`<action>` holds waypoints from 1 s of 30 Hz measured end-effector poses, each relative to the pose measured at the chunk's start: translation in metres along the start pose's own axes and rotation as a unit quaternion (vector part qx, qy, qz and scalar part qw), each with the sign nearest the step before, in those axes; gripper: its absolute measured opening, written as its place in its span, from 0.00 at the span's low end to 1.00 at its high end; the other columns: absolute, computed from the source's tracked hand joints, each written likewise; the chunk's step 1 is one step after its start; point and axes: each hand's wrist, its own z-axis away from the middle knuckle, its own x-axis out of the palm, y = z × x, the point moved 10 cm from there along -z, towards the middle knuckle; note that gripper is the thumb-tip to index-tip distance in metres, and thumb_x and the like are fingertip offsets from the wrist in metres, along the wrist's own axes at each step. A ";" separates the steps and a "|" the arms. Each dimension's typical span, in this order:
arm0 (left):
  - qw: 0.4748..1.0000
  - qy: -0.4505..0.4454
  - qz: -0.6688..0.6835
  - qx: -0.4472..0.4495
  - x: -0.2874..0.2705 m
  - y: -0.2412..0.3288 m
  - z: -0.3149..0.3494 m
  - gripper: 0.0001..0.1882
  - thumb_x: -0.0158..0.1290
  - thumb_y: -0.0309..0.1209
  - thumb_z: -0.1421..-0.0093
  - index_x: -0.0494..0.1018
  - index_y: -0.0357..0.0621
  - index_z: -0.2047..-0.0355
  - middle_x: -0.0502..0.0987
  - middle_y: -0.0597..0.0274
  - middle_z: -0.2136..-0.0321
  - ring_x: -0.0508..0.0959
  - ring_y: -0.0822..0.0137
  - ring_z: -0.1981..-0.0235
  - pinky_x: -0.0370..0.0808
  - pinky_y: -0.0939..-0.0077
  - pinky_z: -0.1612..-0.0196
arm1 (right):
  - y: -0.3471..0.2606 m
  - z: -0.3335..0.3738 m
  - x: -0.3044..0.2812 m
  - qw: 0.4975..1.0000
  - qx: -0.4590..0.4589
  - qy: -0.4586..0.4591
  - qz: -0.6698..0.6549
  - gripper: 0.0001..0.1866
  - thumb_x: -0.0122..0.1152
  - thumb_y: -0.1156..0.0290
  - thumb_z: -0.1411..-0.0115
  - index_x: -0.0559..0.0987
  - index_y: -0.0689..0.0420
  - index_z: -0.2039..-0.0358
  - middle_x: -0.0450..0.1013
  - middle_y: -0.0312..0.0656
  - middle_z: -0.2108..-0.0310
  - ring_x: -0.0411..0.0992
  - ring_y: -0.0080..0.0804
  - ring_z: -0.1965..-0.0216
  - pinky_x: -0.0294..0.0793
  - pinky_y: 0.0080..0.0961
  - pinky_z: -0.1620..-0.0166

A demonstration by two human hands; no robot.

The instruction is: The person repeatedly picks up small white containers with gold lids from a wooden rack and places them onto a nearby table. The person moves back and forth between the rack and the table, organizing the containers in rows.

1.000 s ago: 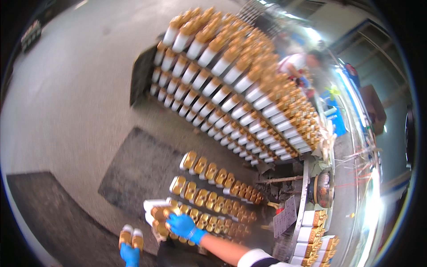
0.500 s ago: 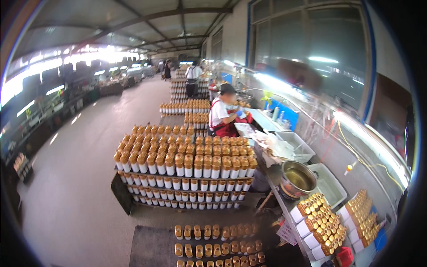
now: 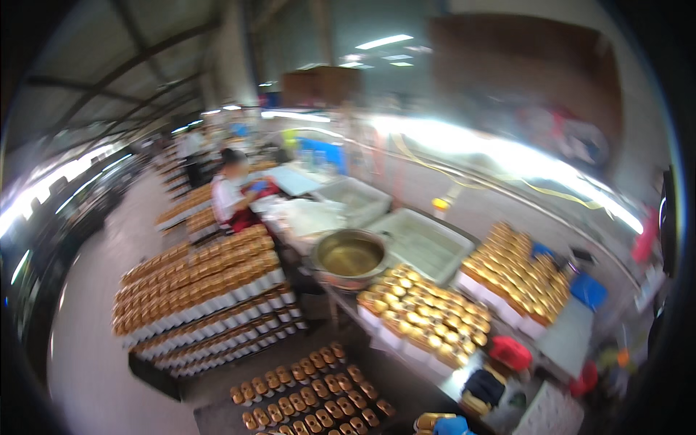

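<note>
At the lower edge, what looks like my right hand in a blue glove [image 3: 453, 425] comes partly into view. Its fingers are blurred and mostly cut off. It lies against a gold-topped bottle [image 3: 429, 420], which appears larger than those around it and seems to be in its grip. No part of my left hand shows. On the bench just beyond are a dense block of gold-topped white bottles [image 3: 424, 312] and, farther right, a second such block [image 3: 518, 272]. A red object [image 3: 510, 352] and a dark cloth [image 3: 484, 388] lie near the hand.
A metal pot of liquid [image 3: 350, 255] stands beside white tubs [image 3: 424, 243]. Low at front is a dark board [image 3: 225, 417] with rows of bottles; a loaded multi-tier rack [image 3: 156, 373] stands left. A seated co-worker [image 3: 230, 192] works farther along the bench.
My view has swung to the right, so the bench and its bottles now sit nearer the middle. A blue glove and a gold-topped bottle have come in at the lower edge.
</note>
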 end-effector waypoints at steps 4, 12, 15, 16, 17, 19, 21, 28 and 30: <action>0.992 -0.077 0.026 0.099 -0.045 0.125 -0.071 0.14 0.56 0.42 0.54 0.76 0.45 0.74 0.76 0.55 0.79 0.75 0.53 0.79 0.71 0.61 0.74 | 0.075 0.006 0.007 0.991 0.035 0.055 0.119 0.15 0.55 0.52 0.50 0.76 0.51 0.73 0.74 0.41 0.70 0.72 0.40 0.74 0.71 0.34 0.72; 0.958 -0.180 0.080 0.207 -0.056 0.254 -0.115 0.17 0.57 0.41 0.56 0.74 0.39 0.73 0.75 0.47 0.79 0.76 0.54 0.77 0.71 0.60 0.73 | 0.100 0.105 -0.078 0.960 0.200 0.180 0.084 0.11 0.61 0.57 0.63 0.80 0.49 0.81 0.73 0.42 0.83 0.72 0.41 0.80 0.72 0.33 0.74; 0.920 -0.240 0.114 0.288 -0.049 0.314 -0.116 0.17 0.57 0.41 0.56 0.73 0.39 0.74 0.75 0.48 0.80 0.76 0.53 0.77 0.71 0.60 0.73 | 0.116 0.142 -0.116 0.948 0.252 0.189 0.050 0.11 0.62 0.54 0.63 0.82 0.46 0.83 0.74 0.40 0.81 0.73 0.39 0.79 0.73 0.31 0.73; 0.915 -0.208 0.118 0.325 -0.057 0.336 -0.113 0.17 0.58 0.42 0.57 0.72 0.40 0.76 0.74 0.49 0.81 0.75 0.54 0.78 0.71 0.61 0.74 | 0.127 0.152 -0.127 0.944 0.261 0.197 0.050 0.11 0.63 0.55 0.63 0.81 0.47 0.83 0.74 0.40 0.81 0.73 0.40 0.79 0.72 0.31 0.73; 0.904 -0.206 0.119 0.355 -0.057 0.350 -0.112 0.17 0.58 0.42 0.57 0.72 0.40 0.76 0.74 0.50 0.81 0.75 0.54 0.79 0.71 0.62 0.74 | 0.138 0.155 -0.138 0.941 0.263 0.207 0.050 0.11 0.63 0.55 0.63 0.81 0.48 0.83 0.74 0.41 0.82 0.73 0.40 0.79 0.72 0.31 0.73; 0.881 -0.197 0.124 0.413 -0.058 0.380 -0.108 0.17 0.58 0.42 0.58 0.72 0.40 0.76 0.74 0.50 0.82 0.75 0.54 0.79 0.71 0.62 0.74 | 0.160 0.160 -0.162 0.936 0.298 0.181 0.035 0.11 0.63 0.56 0.64 0.81 0.50 0.84 0.73 0.42 0.82 0.72 0.40 0.80 0.72 0.30 0.73; 0.879 -0.229 0.116 0.403 -0.043 0.400 -0.105 0.17 0.58 0.42 0.59 0.72 0.41 0.79 0.74 0.51 0.83 0.75 0.53 0.79 0.71 0.62 0.74 | 0.187 0.161 -0.196 0.924 0.330 0.189 0.038 0.11 0.63 0.58 0.67 0.81 0.51 0.84 0.73 0.44 0.82 0.72 0.41 0.79 0.71 0.32 0.73; 0.848 -0.245 0.024 0.470 -0.033 0.503 -0.077 0.18 0.58 0.44 0.59 0.74 0.41 0.78 0.74 0.49 0.83 0.77 0.51 0.78 0.74 0.61 0.73 | 0.342 0.165 -0.287 0.895 0.374 0.215 0.113 0.10 0.64 0.61 0.69 0.80 0.53 0.85 0.72 0.47 0.83 0.72 0.44 0.80 0.72 0.33 0.74; 0.854 -0.258 0.016 0.452 -0.033 0.530 -0.073 0.18 0.58 0.44 0.59 0.74 0.41 0.78 0.75 0.48 0.83 0.77 0.50 0.78 0.74 0.60 0.73 | 0.385 0.152 -0.308 0.899 0.381 0.197 0.084 0.10 0.64 0.63 0.70 0.80 0.54 0.85 0.72 0.48 0.83 0.72 0.46 0.79 0.71 0.34 0.74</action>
